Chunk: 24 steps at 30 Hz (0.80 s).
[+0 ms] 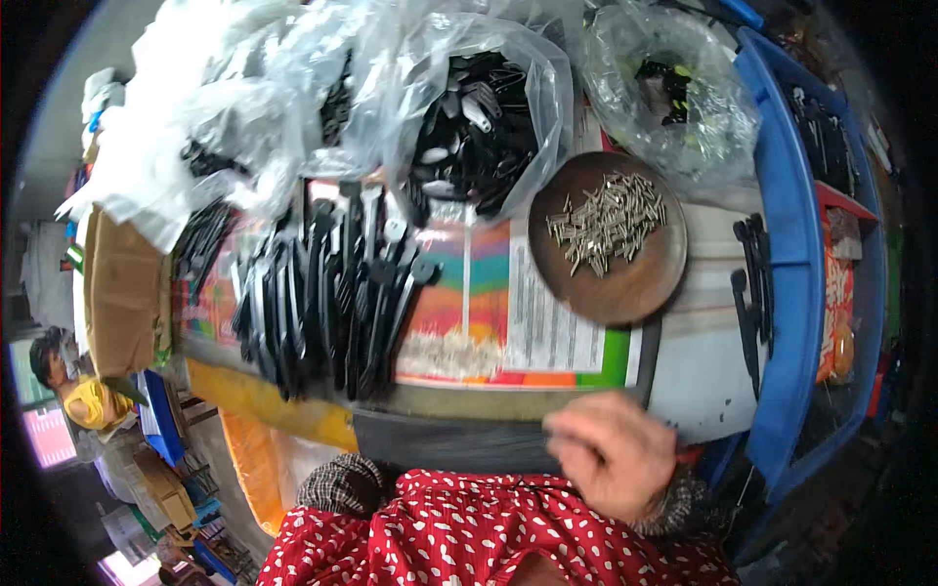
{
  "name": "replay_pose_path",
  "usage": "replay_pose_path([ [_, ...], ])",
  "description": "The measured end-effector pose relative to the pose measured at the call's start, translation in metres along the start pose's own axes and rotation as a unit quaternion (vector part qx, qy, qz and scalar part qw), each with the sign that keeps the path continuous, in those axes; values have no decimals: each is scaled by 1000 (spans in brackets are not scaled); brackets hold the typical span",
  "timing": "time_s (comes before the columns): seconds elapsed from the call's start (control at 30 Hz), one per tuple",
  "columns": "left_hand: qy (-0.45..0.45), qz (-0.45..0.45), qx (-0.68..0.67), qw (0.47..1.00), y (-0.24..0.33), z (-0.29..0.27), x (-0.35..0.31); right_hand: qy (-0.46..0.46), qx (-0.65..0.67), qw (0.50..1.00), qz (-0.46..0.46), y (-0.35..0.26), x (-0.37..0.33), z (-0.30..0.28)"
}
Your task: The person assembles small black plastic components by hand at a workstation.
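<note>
Right hand (pixel 611 461), blurred so its grip is unreadable (left hand unseen), should reach steadily toward the round brown wooden bowl (pixel 645 283) of small metal pins (pixel 606 223).

I'm seeing a brown round dish (pixel 640 283) of silvery pins (pixel 608 221) at two o'clock, glossy black handles (pixel 322 293) at nine, a rainbow-striped printed sheet (pixel 489 293) centre, a bright blue crate (pixel 793 283) at three, and a red white-spotted garment (pixel 469 537) at six.
</note>
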<state>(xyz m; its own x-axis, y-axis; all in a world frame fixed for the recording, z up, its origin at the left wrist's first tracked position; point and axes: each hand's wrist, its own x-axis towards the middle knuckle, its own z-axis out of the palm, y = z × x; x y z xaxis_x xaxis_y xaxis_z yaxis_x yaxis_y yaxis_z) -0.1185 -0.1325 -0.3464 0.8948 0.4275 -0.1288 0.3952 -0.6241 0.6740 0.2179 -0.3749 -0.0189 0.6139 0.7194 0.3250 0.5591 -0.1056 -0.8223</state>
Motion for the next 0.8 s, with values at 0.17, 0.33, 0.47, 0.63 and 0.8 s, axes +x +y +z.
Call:
replay_pose_path([
  [0.17, -40, 12, 24, 999, 36, -28, 6, -49, 39, 997, 34, -10, 5, -6],
  [0.33, -27, 44, 66, 996, 65, -57, 14, -31, -51, 998, 0, -10, -2, -1],
  [0.47, 6, 79, 103, 992, 92, -51, 42, 8, -57, 998, -37, -11, -2, 10],
  [0.63, 24, 91, 141, 986, 114, -56, 59, 24, -87, 991, -101, -9, -5, 15],
  [0.8, 68, 115, 195, 972, 175, -74, 89, 26, -7, 998, -51, 0, -6, 22],
])
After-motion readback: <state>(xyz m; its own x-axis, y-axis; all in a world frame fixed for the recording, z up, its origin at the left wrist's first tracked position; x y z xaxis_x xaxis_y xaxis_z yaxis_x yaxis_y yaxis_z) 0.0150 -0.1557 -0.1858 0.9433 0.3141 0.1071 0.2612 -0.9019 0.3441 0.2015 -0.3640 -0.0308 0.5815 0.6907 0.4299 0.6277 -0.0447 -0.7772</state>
